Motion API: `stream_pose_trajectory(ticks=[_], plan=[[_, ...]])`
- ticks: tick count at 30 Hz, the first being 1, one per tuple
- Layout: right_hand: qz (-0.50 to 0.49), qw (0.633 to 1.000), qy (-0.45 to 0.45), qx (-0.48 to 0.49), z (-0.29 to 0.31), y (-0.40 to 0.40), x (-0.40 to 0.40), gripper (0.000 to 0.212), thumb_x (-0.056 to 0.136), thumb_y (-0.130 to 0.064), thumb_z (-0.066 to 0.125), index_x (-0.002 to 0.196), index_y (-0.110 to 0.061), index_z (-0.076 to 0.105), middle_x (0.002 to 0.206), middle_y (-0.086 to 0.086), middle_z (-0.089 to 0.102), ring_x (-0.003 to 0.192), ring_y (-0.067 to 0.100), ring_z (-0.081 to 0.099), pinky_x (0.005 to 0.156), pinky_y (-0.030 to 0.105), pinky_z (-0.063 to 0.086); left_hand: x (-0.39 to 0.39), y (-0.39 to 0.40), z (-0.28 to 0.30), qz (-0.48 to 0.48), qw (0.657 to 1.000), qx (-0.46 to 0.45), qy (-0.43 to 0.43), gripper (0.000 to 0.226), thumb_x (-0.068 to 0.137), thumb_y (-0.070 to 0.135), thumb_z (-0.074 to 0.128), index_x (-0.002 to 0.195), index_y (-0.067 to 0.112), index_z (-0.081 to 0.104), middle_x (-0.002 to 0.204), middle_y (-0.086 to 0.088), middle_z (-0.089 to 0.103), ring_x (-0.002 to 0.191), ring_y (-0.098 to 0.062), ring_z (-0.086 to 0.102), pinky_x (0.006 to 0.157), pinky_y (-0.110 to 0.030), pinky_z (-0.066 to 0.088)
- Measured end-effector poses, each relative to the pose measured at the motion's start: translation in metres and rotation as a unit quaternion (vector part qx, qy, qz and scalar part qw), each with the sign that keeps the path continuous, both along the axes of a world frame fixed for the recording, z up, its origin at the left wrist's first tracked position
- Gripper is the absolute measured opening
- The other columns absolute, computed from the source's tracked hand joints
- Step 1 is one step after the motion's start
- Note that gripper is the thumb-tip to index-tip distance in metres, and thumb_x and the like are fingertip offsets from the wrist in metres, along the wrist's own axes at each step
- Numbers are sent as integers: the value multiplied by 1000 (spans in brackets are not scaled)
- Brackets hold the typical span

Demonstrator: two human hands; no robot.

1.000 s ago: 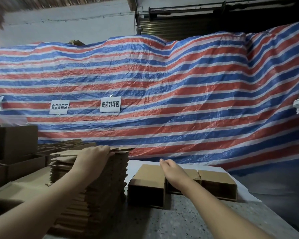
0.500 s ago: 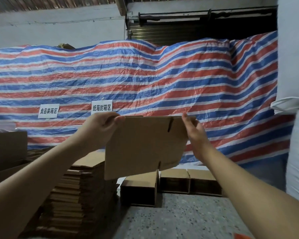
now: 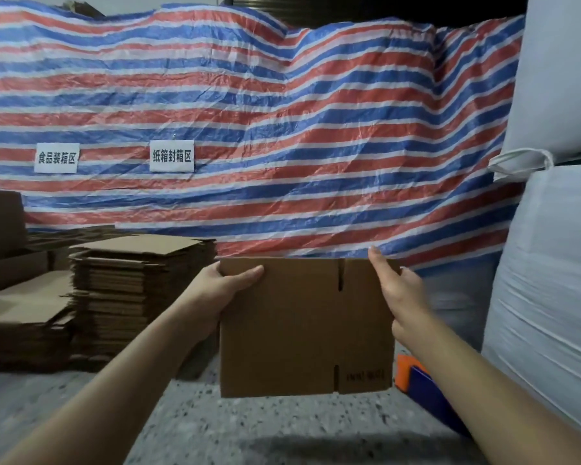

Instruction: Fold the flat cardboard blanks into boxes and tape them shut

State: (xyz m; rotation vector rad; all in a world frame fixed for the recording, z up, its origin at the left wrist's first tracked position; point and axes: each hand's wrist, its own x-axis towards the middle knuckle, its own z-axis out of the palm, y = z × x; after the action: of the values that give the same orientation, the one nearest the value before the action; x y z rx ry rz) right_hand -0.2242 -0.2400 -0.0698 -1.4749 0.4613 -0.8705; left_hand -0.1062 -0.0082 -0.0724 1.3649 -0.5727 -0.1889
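Note:
A flat brown cardboard blank [image 3: 299, 333] hangs upright in the air in front of me, above the speckled table [image 3: 215, 427]. My left hand [image 3: 222, 293] grips its upper left corner, thumb on the near face and fingers behind. My right hand [image 3: 399, 297] holds the upper right edge, thumb on the near face, the other fingers behind the card. Slots cut into the blank show near its top and bottom right. A tall stack of more flat blanks [image 3: 138, 290] stands on the table to the left.
A lower pile of blanks [image 3: 24, 317] and open boxes [image 3: 0, 226] sit at far left. An orange and blue object [image 3: 416, 380] lies behind the blank at right. Big white sacks [image 3: 550, 263] fill the right side. A striped tarp [image 3: 282, 129] with two signs hangs behind.
A second ago my left hand was on the stack and my right by the folded boxes. Both lifted a blank, then lowered it toward me and to the right.

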Motion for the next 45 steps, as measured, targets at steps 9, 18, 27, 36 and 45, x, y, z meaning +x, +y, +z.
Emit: stream_pose_trajectory(ticks=[9, 18, 27, 36, 45], plan=[[-13, 998, 38, 45, -64, -2, 1, 45, 93, -52, 63, 116, -13, 66, 101, 9, 74, 95, 27, 71, 86, 46, 57, -1, -3, -58, 0, 998, 43, 43, 52, 62, 33, 83, 106, 11, 66, 94, -12, 75, 86, -26, 74, 72, -38, 60], [-21, 995, 13, 99, -69, 3, 11, 88, 86, -67, 61, 153, -16, 33, 156, 10, 41, 142, 34, 40, 115, 55, 34, -4, 4, -29, -77, 988, 95, 89, 49, 95, 45, 54, 127, 9, 63, 117, -17, 68, 104, -28, 65, 98, -43, 49], [124, 992, -6, 15, -44, -7, 14, 59, 90, -59, 46, 112, -9, 70, 107, 21, 73, 101, 36, 71, 95, 56, 55, -14, -16, -15, -51, 989, 17, 136, 28, 94, 31, 50, 106, 19, 73, 82, -10, 71, 68, -18, 67, 62, -30, 54], [230, 972, 36, 0, -68, -26, 12, 54, 80, -71, 45, 84, -30, 80, 102, 14, 76, 96, 26, 74, 91, 42, 56, -23, -38, -52, -19, 988, -10, 154, 46, 97, 50, 42, 100, 17, 74, 87, -13, 75, 70, -20, 73, 59, -29, 55], [263, 960, 4, 93, -78, -26, 7, 79, 77, -85, 32, 98, -27, 81, 98, 15, 77, 93, 29, 76, 66, 34, 60, -34, -51, -67, 2, 984, -60, 169, 67, 98, 59, 30, 71, 21, 79, 72, -11, 74, 57, -19, 71, 44, -26, 52]])
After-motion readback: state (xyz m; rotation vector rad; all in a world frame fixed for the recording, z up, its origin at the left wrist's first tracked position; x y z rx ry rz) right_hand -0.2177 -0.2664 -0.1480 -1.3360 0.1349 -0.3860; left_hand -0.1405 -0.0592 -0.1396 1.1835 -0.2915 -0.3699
